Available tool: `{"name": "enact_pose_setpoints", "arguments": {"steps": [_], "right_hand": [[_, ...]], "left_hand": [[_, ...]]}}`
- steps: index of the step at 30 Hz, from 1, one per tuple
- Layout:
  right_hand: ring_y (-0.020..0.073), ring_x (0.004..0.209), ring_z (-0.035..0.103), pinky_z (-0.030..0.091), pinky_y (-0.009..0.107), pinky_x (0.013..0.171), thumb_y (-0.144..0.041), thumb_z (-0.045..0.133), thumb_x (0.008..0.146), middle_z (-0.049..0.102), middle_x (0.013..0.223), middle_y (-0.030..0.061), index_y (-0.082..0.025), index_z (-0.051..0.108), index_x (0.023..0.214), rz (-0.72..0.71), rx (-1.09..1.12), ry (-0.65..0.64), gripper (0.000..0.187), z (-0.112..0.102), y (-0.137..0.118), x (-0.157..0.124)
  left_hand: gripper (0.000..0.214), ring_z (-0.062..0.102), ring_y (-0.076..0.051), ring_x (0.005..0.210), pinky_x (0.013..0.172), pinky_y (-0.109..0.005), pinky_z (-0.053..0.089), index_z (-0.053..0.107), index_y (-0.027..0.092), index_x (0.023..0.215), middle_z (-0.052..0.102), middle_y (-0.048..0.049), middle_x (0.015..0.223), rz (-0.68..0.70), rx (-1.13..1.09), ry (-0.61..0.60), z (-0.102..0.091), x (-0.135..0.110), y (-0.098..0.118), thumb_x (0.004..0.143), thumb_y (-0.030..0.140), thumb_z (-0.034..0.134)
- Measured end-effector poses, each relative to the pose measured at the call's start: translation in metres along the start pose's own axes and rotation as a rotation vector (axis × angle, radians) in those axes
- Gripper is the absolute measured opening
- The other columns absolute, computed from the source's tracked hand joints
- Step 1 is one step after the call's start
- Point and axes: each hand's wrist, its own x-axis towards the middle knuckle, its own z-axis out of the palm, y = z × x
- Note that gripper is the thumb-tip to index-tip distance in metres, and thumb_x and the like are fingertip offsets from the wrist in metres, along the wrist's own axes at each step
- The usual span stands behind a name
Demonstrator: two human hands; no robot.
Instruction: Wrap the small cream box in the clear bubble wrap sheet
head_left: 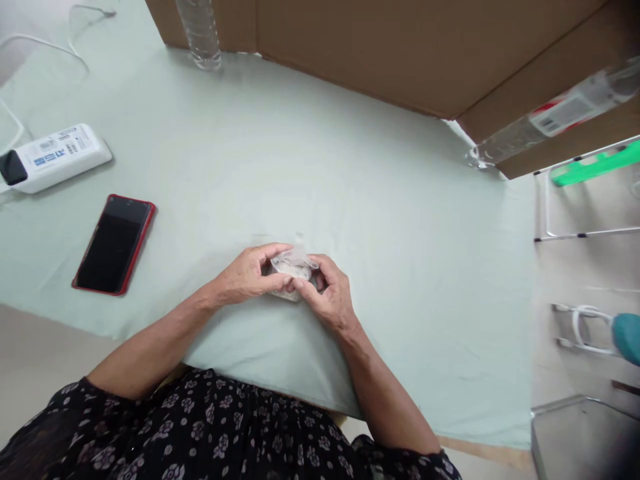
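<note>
Overall, the pale-green-covered table (425, 300) carries every item recorded below. At its far side stands folded brown cardboard (350, 53); whether it forms a closed box cannot be determined. Before its right-hand part is a clear bottle (565, 119) with a red-and-white barcoded label; before its left part, a second clear bottle (200, 33), cut off by the upper edge of view. Whether either contains liquid cannot be told. Well to the left lie a white device (60, 155) and, nearer, a red-cased phone (115, 243), its screen dark. Both hands, left (245, 273) and right (333, 293), pinch a small clear plastic bag (296, 260) between thumbs and fingers, near the table's front edge. The bag holds whitish contents, kind not identifiable.
</note>
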Motion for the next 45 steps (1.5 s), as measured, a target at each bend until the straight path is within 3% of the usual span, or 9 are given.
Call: {"name": "enact_pose_setpoints", "arguments": {"steps": [3,8,14,22,28,35,38,41,45], "right_hand": [[0.0198,0.086,0.061,0.049,0.033,0.073,-0.049,0.063,0.089,0.069,0.103,0.0063,-0.022,0.067,0.109,0.003,0.012,0.028,0.033,-0.001,0.000,-0.001],[0.0173,0.084,0.062,0.048,0.030,0.074,-0.041,0.058,0.094,0.069,0.093,0.0038,-0.022,0.070,0.100,0.068,0.087,0.052,0.024,0.002,0.000,0.002],[0.0169,0.083,0.062,0.049,0.031,0.077,-0.038,0.059,0.094,0.069,0.087,0.0034,-0.022,0.070,0.083,0.049,0.129,0.129,0.022,0.010,0.002,0.003],[0.0182,0.086,0.063,0.050,0.033,0.082,-0.040,0.065,0.089,0.070,0.091,0.0037,-0.022,0.072,0.092,0.074,0.101,0.114,0.019,0.012,-0.006,0.006],[0.0172,0.089,0.063,0.050,0.033,0.087,-0.031,0.062,0.092,0.069,0.091,0.0025,-0.024,0.074,0.091,-0.025,0.124,0.204,0.014,0.016,-0.010,0.007],[0.0176,0.095,0.065,0.053,0.034,0.087,-0.028,0.061,0.093,0.067,0.099,0.0046,-0.025,0.077,0.096,-0.051,0.091,0.189,0.016,0.018,-0.008,0.000],[0.0191,0.104,0.066,0.055,0.036,0.092,-0.028,0.061,0.094,0.068,0.106,0.0069,-0.025,0.077,0.098,-0.113,0.055,0.215,0.017,0.020,-0.002,-0.002],[0.0185,0.098,0.068,0.058,0.037,0.087,-0.028,0.060,0.095,0.067,0.112,0.0086,-0.026,0.077,0.099,-0.176,0.004,0.226,0.018,0.023,0.004,-0.004],[0.0179,0.093,0.068,0.059,0.037,0.083,-0.028,0.059,0.096,0.068,0.112,0.0089,-0.026,0.077,0.099,-0.261,-0.095,0.232,0.018,0.025,0.010,-0.002]], "left_hand": [[0.056,0.066,-0.022,0.098,0.083,-0.032,0.053,0.062,0.015,0.131,0.071,-0.0085,0.112,0.001,0.009,-0.040,-0.001,0.000,-0.001,0.076,0.025,0.071],[0.062,0.065,-0.023,0.103,0.088,-0.034,0.052,0.057,0.014,0.136,0.069,-0.0103,0.120,-0.006,0.022,-0.062,0.001,-0.001,0.001,0.077,0.026,0.069],[0.052,0.066,-0.021,0.097,0.083,-0.031,0.053,0.063,0.017,0.128,0.071,-0.0067,0.111,0.004,0.044,-0.023,0.003,-0.001,0.005,0.078,0.026,0.068],[0.046,0.067,-0.019,0.090,0.078,-0.029,0.054,0.065,0.019,0.127,0.072,-0.0054,0.106,0.032,0.065,-0.036,0.005,-0.002,0.003,0.081,0.028,0.066],[0.042,0.065,-0.020,0.090,0.079,-0.030,0.052,0.072,0.018,0.117,0.072,-0.0077,0.105,0.135,0.336,0.131,0.006,0.000,0.000,0.078,0.034,0.068],[0.028,0.059,-0.013,0.068,0.063,-0.025,0.046,0.073,0.014,0.100,0.069,-0.0042,0.081,0.161,0.301,0.139,0.009,-0.001,0.000,0.087,0.034,0.059],[0.028,0.059,-0.013,0.070,0.064,-0.025,0.046,0.073,0.014,0.098,0.069,-0.0052,0.083,0.190,0.296,0.192,0.012,0.000,-0.003,0.089,0.035,0.057],[0.029,0.061,-0.015,0.073,0.066,-0.027,0.048,0.074,0.015,0.098,0.071,-0.0064,0.087,0.201,0.298,0.221,0.011,0.001,-0.005,0.088,0.036,0.057],[0.028,0.066,-0.019,0.088,0.075,-0.028,0.051,0.075,0.016,0.098,0.075,-0.0082,0.101,0.196,0.290,0.138,0.002,0.002,-0.003,0.083,0.032,0.059]]}}
